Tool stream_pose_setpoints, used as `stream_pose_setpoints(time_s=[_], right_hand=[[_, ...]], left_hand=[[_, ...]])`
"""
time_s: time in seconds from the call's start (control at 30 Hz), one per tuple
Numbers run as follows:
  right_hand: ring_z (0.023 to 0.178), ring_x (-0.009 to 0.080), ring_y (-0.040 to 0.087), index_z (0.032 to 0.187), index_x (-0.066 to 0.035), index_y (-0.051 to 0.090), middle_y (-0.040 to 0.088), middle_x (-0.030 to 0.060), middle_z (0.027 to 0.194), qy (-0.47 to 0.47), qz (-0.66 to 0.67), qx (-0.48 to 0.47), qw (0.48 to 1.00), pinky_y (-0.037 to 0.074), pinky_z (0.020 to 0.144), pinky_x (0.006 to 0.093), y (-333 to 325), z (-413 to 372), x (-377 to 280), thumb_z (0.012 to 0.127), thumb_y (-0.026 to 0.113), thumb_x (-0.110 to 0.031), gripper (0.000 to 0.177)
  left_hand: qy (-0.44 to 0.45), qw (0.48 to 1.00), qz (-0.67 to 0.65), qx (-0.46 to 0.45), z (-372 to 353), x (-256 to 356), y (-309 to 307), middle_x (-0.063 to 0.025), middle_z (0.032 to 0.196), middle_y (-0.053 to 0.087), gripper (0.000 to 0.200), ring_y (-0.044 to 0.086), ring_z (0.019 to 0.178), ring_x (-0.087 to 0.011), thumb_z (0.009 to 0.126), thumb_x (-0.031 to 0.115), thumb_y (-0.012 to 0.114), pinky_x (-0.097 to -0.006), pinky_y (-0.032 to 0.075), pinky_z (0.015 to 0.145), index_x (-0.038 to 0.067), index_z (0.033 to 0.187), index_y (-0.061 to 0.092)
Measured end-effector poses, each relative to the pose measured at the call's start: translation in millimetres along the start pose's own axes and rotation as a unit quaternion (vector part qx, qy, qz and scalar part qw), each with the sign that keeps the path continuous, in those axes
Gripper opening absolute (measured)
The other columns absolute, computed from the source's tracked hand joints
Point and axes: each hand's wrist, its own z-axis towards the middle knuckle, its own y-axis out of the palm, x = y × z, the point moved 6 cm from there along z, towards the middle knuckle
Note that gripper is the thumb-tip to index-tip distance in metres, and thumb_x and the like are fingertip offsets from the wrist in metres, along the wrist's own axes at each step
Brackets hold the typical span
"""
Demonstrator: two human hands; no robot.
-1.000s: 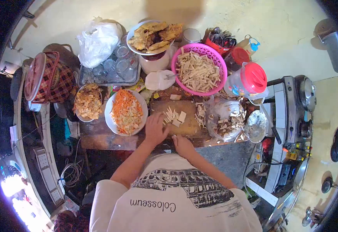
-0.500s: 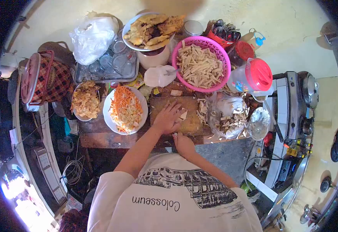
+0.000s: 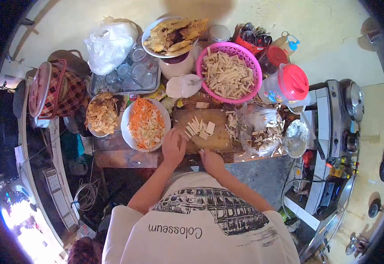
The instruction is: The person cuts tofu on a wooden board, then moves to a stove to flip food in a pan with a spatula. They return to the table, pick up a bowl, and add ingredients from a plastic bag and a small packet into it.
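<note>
A worn wooden cutting board (image 3: 225,138) lies at the table's front edge. On it are thin pale sticks (image 3: 194,126) and a few flat pale slices (image 3: 210,127) of some food I cannot name. My left hand (image 3: 174,147) rests at the board's left edge, fingers extended beside the sticks. My right hand (image 3: 211,160) is closed at the front edge of the board; what it grips is too small and hidden to make out. Just left of the board stands a white plate (image 3: 125,132) of shredded carrot and pale shreds (image 3: 145,123).
A pink basket (image 3: 258,81) of pale sticks stands behind the board. Scraps and a plastic bag (image 3: 262,127) lie to its right, near a foil-like bowl (image 3: 296,138). Further back are a red-lidded jug (image 3: 294,83), a glass tray (image 3: 126,90) and fried food (image 3: 101,114). A stove (image 3: 332,119) is at right.
My left hand has moved left off the pale pieces, uncovering cut sticks and slices on the board. My right hand has shifted slightly right and stays closed at the board's edge.
</note>
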Motion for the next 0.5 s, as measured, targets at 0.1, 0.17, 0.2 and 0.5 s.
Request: stream_pose_setpoints(time_s=[0.1, 0.17, 0.2, 0.5], right_hand=[[0.061, 0.038, 0.061, 0.095, -0.001, 0.049, 0.061, 0.0216, 0.065, -0.003, 0.01, -0.008, 1.0, 0.049, 0.055, 0.0479, -10, -2, -7, 0.093, 0.043, -0.035, 0.034], [0.063, 0.0387, 0.062, 0.096, -0.001, 0.049, 0.061, 0.0222, 0.067, 0.004, -0.004, -0.019, 1.0, 0.049, 0.057, 0.0485, -11, -2, -6, 0.093, 0.043, -0.035, 0.034], [0.063, 0.0391, 0.062, 0.096, -0.001, 0.048, 0.061, 0.0226, 0.067, 0.004, 0.0, -0.014, 1.0, 0.049, 0.057, 0.0487, -11, -2, -6, 0.093, 0.043, -0.034, 0.034], [0.068, 0.0406, 0.062, 0.098, 0.0, 0.049, 0.061, 0.0243, 0.071, 0.013, 0.016, -0.029, 0.999, 0.049, 0.06, 0.05, -8, 0, -5, 0.094, 0.04, -0.035, 0.037]], left_hand=[[-0.042, 0.999, -0.005, 0.003, -10, -10, -5, -0.017, 0.1, 0.057, 0.021, 0.055, 0.092, -0.0361, 0.08, 0.008, 0.055, -0.04, 0.045, 0.079, 0.001, 0.1, 0.055], [-0.049, 0.999, 0.002, 0.003, -12, -15, -3, -0.0157, 0.098, 0.058, 0.021, 0.056, 0.089, -0.0354, 0.08, 0.009, 0.056, -0.0398, 0.046, 0.077, 0.002, 0.099, 0.056], [-0.043, 0.999, 0.013, -0.001, -12, -15, -3, -0.0151, 0.099, 0.058, 0.021, 0.056, 0.089, -0.0351, 0.079, 0.009, 0.056, -0.0399, 0.046, 0.077, 0.002, 0.099, 0.056], [0.104, 0.987, 0.02, -0.125, 11, 19, 24, -0.0141, 0.113, 0.055, 0.034, 0.05, 0.106, -0.0339, 0.08, 0.02, 0.056, -0.0441, 0.038, 0.092, 0.005, 0.11, 0.054]])
